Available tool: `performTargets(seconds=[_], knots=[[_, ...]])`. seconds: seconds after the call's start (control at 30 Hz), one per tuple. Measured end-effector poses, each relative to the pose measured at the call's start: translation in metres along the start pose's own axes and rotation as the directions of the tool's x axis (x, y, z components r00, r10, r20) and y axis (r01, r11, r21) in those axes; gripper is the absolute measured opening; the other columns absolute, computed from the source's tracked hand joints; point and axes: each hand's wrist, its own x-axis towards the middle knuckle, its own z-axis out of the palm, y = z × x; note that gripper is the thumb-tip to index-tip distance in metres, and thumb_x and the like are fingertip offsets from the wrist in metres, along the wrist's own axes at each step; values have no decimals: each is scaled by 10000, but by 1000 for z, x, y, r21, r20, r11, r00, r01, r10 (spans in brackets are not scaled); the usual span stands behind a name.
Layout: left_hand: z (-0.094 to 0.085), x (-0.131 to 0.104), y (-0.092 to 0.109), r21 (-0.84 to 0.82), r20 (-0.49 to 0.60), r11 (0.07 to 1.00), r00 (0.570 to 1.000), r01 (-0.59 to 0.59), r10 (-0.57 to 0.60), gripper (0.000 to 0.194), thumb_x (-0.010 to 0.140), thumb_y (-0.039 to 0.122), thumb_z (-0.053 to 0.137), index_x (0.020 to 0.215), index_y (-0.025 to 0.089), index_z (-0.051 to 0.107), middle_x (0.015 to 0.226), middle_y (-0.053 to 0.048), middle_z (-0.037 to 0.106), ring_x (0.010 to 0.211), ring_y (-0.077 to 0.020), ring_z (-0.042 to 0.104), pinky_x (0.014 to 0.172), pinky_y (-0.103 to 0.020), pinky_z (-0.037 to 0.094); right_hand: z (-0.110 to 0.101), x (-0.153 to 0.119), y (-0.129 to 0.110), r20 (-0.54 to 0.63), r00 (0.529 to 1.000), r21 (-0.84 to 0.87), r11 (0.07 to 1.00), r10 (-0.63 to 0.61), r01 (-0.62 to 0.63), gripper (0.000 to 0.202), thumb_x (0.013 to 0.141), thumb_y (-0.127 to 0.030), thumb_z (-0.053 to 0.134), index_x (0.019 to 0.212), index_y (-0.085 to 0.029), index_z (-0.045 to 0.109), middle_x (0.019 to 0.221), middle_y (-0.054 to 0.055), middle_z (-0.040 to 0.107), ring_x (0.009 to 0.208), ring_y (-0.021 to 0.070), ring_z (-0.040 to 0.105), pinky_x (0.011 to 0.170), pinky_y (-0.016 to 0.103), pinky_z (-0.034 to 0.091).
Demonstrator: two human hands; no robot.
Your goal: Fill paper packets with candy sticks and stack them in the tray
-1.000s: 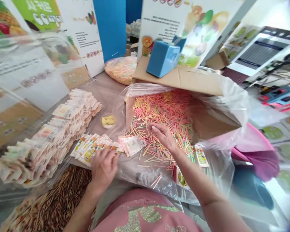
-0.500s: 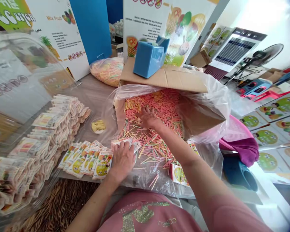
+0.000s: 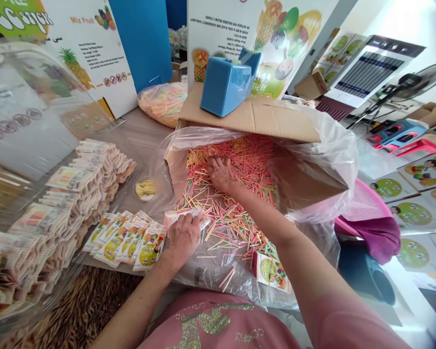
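Observation:
My left hand (image 3: 184,236) lies over a white-and-pink packet (image 3: 172,217) on the table, its fingers bent and pressing on it; the packet's far edge shows beyond the fingertips. My right hand (image 3: 221,174) reaches into the open cardboard box lying on its side, among pink, yellow and green candy sticks (image 3: 247,160). Its fingers are apart, with the tips down in the sticks; whether any are between them cannot be seen. Left of my left hand, several printed candy packets (image 3: 149,246) lie fanned out. Another printed packet (image 3: 272,272) lies near the table's front edge.
Stacked rows of packets (image 3: 69,203) fill the left side under clear plastic. A blue tape dispenser (image 3: 225,87) stands on the box flap (image 3: 276,116). A small dish (image 3: 145,190) holds yellow bands. A pink basket (image 3: 374,206) with purple cloth is at the right.
My right hand has shifted slightly left within the sticks, its fingers bending down. My left hand stays on the packet. The view has turned slightly.

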Motion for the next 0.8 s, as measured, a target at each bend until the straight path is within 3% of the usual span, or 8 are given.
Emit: performTargets(seconds=[0.1, 0.2, 0.33, 0.43, 0.53, 0.67, 0.73, 0.8], knots=[[-4, 6, 0, 4, 7, 1000, 1000, -15, 15, 221, 878, 76, 580, 903, 206, 757, 957, -121, 755, 949, -280, 675, 767, -361, 506, -8, 4, 7, -50, 989, 98, 986, 137, -132, 417, 964, -69, 352, 1279, -66, 624, 1337, 266, 657, 1261, 363, 563, 1136, 604, 332], [-3, 5, -2, -6, -28, 998, 998, -62, 62, 244, 887, 63, 565, 897, 207, 762, 948, -115, 752, 966, -281, 669, 792, -371, 505, -7, 6, 16, -61, 941, 432, 858, 334, -277, 291, 983, -150, 400, 1184, -135, 609, 997, 163, 725, 958, 280, 655, 945, 433, 480], [5, -5, -3, -21, -53, 997, 995, -81, 80, 242, 926, 98, 550, 886, 207, 762, 921, -105, 746, 910, -264, 655, 788, -371, 493, -1, 1, 15, -33, 849, 944, 295, 527, -147, 181, 1015, -420, 434, 1032, -254, 505, 775, -15, 604, 626, 152, 544, 625, 282, 460], [11, -10, -7, -44, -101, 995, 991, -89, 84, 216, 947, 148, 554, 909, 211, 757, 954, -101, 742, 919, -255, 647, 803, -362, 489, -2, -5, 2, 139, 852, 990, -82, 504, -113, 296, 950, -539, 540, 918, -272, 415, 666, -86, 477, 468, 89, 338, 477, 224, 295], [15, -4, -16, -101, -166, 990, 983, -97, 79, 234, 939, 149, 538, 824, 219, 730, 900, -86, 724, 896, -253, 638, 781, -355, 484, -5, -10, -13, 299, 860, 941, -276, 415, -194, 436, 890, -652, 615, 882, -277, 394, 612, -116, 372, 450, 72, 178, 459, 220, 150], [15, 8, -26, -192, -315, 972, 947, -138, 72, 271, 923, 121, 522, 759, 226, 710, 874, -83, 708, 925, -261, 613, 853, -374, 489, -5, -18, -28, 304, 900, 931, -298, 312, -211, 532, 854, -777, 586, 972, -261, 535, 682, -73, 456, 491, 84, 232, 485, 238, 185], [11, 7, -24, -168, -303, 978, 950, -126, 71, 266, 921, 130, 543, 749, 230, 719, 896, -94, 709, 952, -281, 594, 863, -397, 480, -1, -21, -32, 219, 924, 966, -202, 315, -160, 545, 782, -730, 708, 1017, -254, 585, 737, -53, 515, 542, 98, 341, 514, 247, 271], [6, 1, -19, -118, -199, 989, 978, -91, 66, 234, 911, 139, 573, 783, 237, 744, 902, -99, 704, 943, -291, 588, 820, -404, 467, 5, -24, -34, 115, 932, 993, -16, 344, -116, 517, 682, -632, 839, 922, -236, 608, 743, -48, 535, 617, 116, 430, 574, 258, 354]])
